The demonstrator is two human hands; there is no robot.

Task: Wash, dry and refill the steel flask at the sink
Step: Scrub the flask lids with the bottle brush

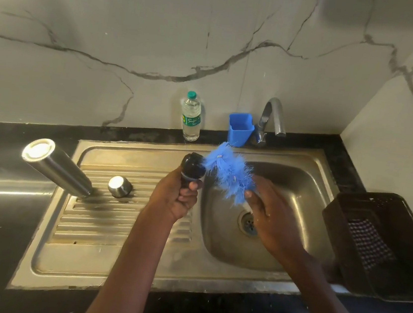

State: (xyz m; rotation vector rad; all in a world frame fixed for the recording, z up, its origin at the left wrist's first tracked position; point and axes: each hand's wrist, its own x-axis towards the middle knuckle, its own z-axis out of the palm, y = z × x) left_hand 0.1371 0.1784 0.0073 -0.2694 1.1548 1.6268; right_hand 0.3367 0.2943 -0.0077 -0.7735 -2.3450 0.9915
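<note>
The steel flask (56,165) stands upside down on the ribbed drainboard (124,224), left of the basin. A small steel cap (119,186) sits beside it. My left hand (178,199) grips a black stopper lid (193,169) above the drainboard's right edge. My right hand (268,213) holds a blue bottle brush (228,173) over the basin, its bristles pressed against the black lid. The brush handle is hidden under my fingers.
The sink basin (294,219) with its drain (248,223) lies under my right hand. Behind it are the tap (272,120), a blue plastic cup (240,128) and a water bottle (191,116). A dark plastic basket (381,245) sits on the right counter.
</note>
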